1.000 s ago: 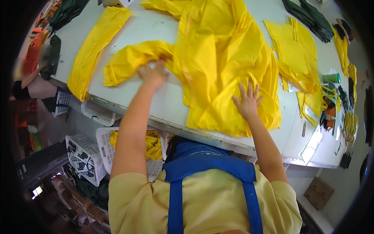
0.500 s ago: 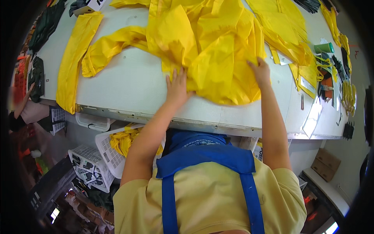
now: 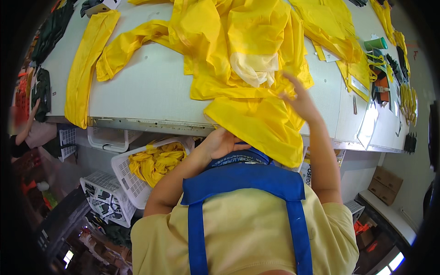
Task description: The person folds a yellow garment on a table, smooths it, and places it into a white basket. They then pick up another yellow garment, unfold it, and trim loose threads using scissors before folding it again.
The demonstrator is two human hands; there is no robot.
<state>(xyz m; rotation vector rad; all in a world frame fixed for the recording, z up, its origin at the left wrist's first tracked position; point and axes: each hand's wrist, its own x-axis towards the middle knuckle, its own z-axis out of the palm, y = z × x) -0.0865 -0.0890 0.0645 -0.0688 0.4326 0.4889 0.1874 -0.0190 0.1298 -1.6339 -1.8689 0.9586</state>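
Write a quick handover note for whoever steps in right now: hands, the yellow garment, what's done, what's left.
Left hand: at the table edge, under the hanging hem of the yellow garment; grip hidden.
Right hand: open, fingers spread, on the garment's right side.
Garment: rumpled on the table, lower part draped over the edge.
Done: pulled to the edge.
Left: not yet flat or folded.
Nearby: white basket of yellow pieces below.

Yellow garment [image 3: 256, 114] pulled over table edge; left hand [image 3: 222, 143] now beneath it, right hand [image 3: 300, 98] lifted
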